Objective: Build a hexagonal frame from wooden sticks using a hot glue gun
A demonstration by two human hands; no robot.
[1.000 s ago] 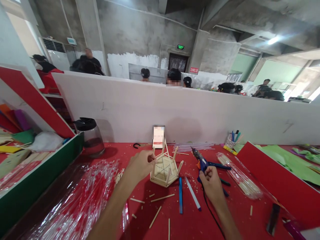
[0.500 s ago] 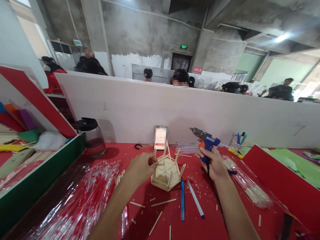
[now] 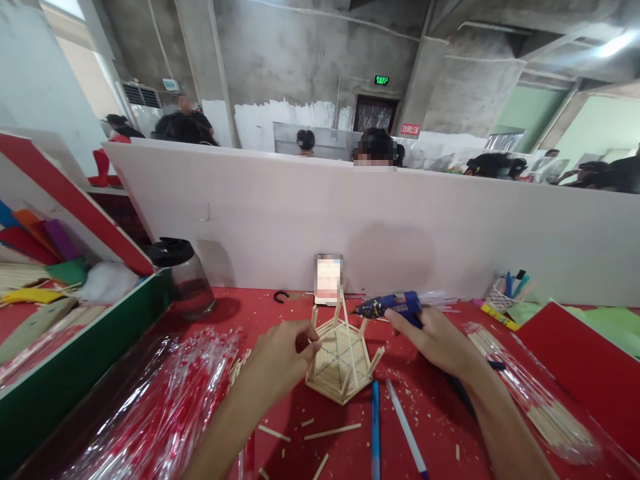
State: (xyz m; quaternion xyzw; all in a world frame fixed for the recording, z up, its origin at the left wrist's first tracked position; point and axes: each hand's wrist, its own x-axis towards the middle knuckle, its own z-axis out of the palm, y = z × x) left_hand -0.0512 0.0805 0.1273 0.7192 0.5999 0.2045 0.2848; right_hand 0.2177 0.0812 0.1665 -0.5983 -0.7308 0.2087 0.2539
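Note:
My left hand is closed in a pinch at the left rim of a six-sided frame built from pale wooden sticks. What the fingertips hold, if anything, I cannot make out. Short sticks stand up at the frame's corners, and dark lines cross its floor. One longer stick slants across it. My right hand grips a blue hot glue gun, held level with its nozzle pointing left above the frame's back right side.
Blue pen, white pen and stick scraps lie on the red table. A phone leans against the white partition. A jug and plastic sleeves are left; bagged sticks and a pen basket right.
My right hand has brought the glue gun left and down, from raised to level over the frame. My left hand stays pinched by the rim. The camera view has shifted slightly.

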